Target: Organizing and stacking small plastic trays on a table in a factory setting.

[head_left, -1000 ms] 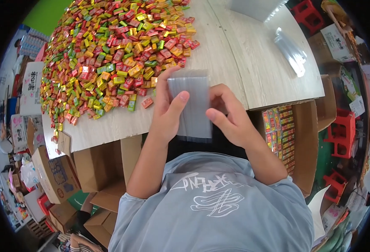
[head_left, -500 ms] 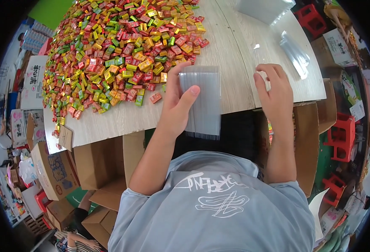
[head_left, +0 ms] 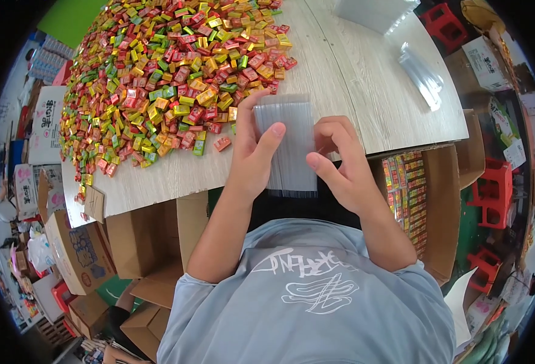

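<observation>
A thick stack of clear, flat plastic sleeves point(head_left: 293, 148) hangs over the table's near edge in front of my body. My left hand point(head_left: 250, 155) grips it from the left, thumb across the top face and fingers behind. Close by the stack's right edge is my right hand point(head_left: 353, 173). Its fingers are curled and its thumb stands apart from them, with no object visible between. Whether its fingertips touch the sleeves I cannot tell. Beyond my left hand spreads a big pile of small red, yellow, green and orange wrapped candies point(head_left: 176, 91).
The pale wood table point(head_left: 340, 79) holds another stack of clear plastic point(head_left: 376, 13) and some loose clear sleeves point(head_left: 422, 79). At my right, an open carton point(head_left: 442, 212) contains rows of candy packs point(head_left: 406, 194). Open cardboard boxes point(head_left: 146, 242) stand at lower left; red stools point(head_left: 495, 194) at right.
My right hand has come left and toward me, from above the table to the stack's right edge. My left hand keeps its hold. The carton's candy packs now show more.
</observation>
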